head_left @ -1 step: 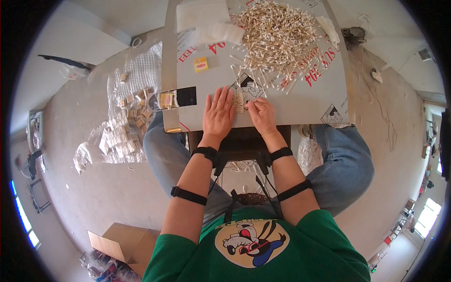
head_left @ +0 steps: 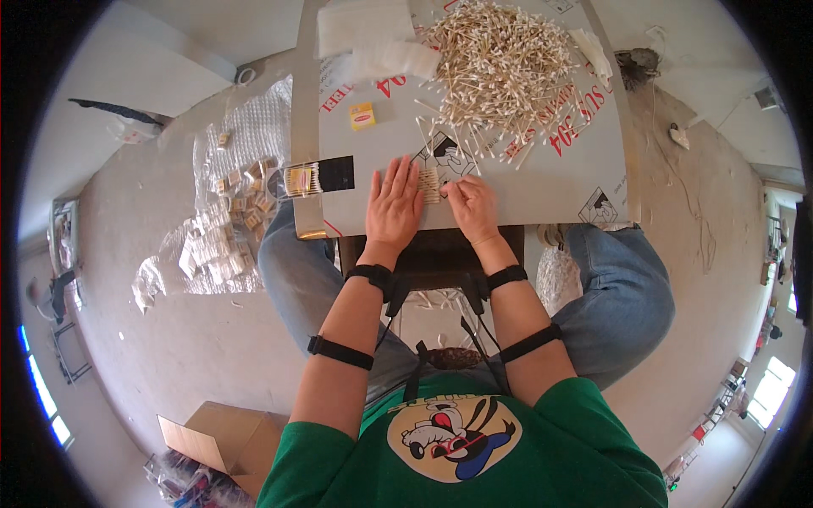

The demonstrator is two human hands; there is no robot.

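My left hand (head_left: pixel 395 205) lies flat on the grey tabletop (head_left: pixel 517 199), fingers stretched out, its edge against a small row of cotton swabs (head_left: pixel 430 184). At the row's other side is my right hand (head_left: pixel 471 208), with fingers curled in and fingertips close to the swab ends. Whatever those fingers pinch, if anything, is hidden. Beyond both hands spreads a large heap of loose cotton swabs (head_left: pixel 504 72). A small yellow and white card (head_left: pixel 362 117) lies to the left of the heap. Over the table's left edge sits a flat bundle of swabs with a yellow label (head_left: pixel 301 179), beside a black strip (head_left: pixel 337 173).
Translucent white bags (head_left: pixel 364 30) lie at the table's far left. On the floor to the left, bubble wrap (head_left: pixel 246 127) holds several packed swab bundles (head_left: pixel 222 241). A cardboard box (head_left: pixel 233 440) stands open at the lower left. My knees flank the table's near edge.
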